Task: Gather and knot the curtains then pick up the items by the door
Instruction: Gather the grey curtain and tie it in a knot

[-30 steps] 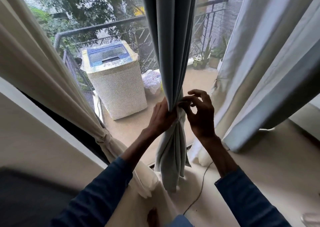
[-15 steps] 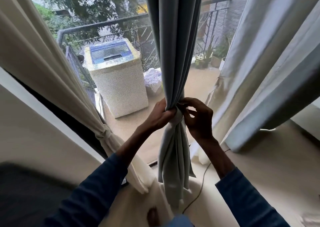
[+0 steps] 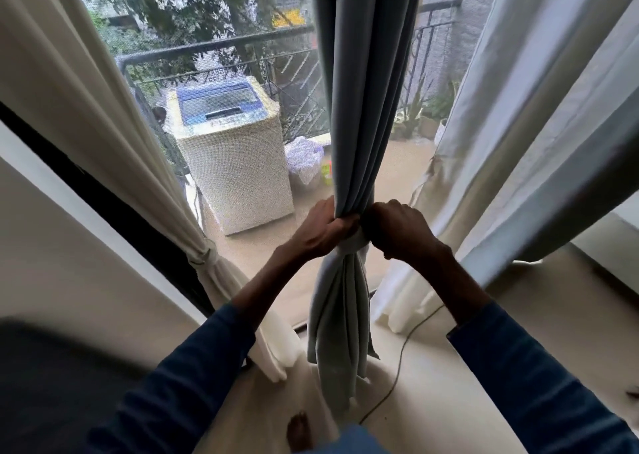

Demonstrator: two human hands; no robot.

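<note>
A grey-blue curtain (image 3: pixel 366 90) hangs gathered in the middle of the window. A knot (image 3: pixel 356 244) cinches it at about waist height, and its tail (image 3: pixel 340 332) hangs loose to the floor. My left hand (image 3: pixel 321 228) grips the curtain on the knot's left side. My right hand (image 3: pixel 397 227) grips it on the right side, fist closed. A cream curtain (image 3: pixel 86 100) at the left is tied with a knot (image 3: pixel 204 254). Another pale curtain (image 3: pixel 539 135) hangs loose at the right.
Behind the glass a balcony holds a washing machine (image 3: pixel 231 163), a bag (image 3: pixel 304 163) and potted plants (image 3: pixel 428 114) by a railing. A thin cable (image 3: pixel 401 356) runs over the floor near my bare foot (image 3: pixel 299 433). A dark shape fills the lower left.
My right hand's fingers, raised and loose a second ago, have closed into a fist on the curtain. The knot has drawn tighter. The view has shifted slightly closer.
</note>
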